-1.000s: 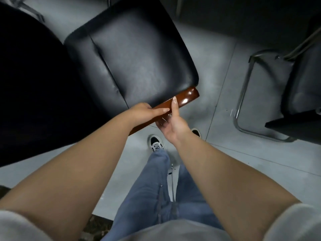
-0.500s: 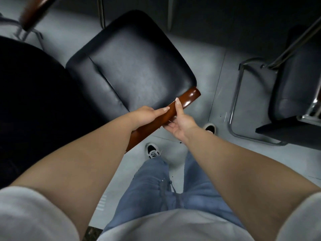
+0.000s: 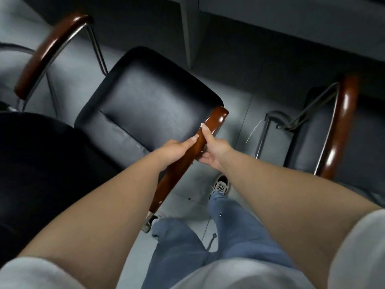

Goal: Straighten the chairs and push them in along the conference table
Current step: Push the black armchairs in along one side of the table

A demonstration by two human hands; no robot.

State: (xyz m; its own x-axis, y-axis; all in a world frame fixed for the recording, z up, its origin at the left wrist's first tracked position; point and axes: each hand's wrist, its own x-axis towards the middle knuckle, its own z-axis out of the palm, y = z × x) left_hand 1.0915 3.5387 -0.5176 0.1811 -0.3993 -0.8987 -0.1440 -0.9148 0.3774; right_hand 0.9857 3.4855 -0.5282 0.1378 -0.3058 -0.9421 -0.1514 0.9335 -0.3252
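Both hands grip the glossy brown wooden armrest (image 3: 210,126) of a black leather chair (image 3: 150,107).

Left hand (image 3: 175,149) and right hand (image 3: 214,149) curl round it; the dark panel ahead is probably the conference table (image 3: 270,24).

Grey tiled floor (image 3: 235,105), crossed by thin dark seams, fills the middle of the view. On the floor near its lower centre stands a dark sneaker (image 3: 221,184) with white laces, above it a leg in blue jeans (image 3: 239,230); pale sleeves (image 3: 358,251) sit at the bottom corners, and a light shirt front (image 3: 239,276) lies below the jeans.
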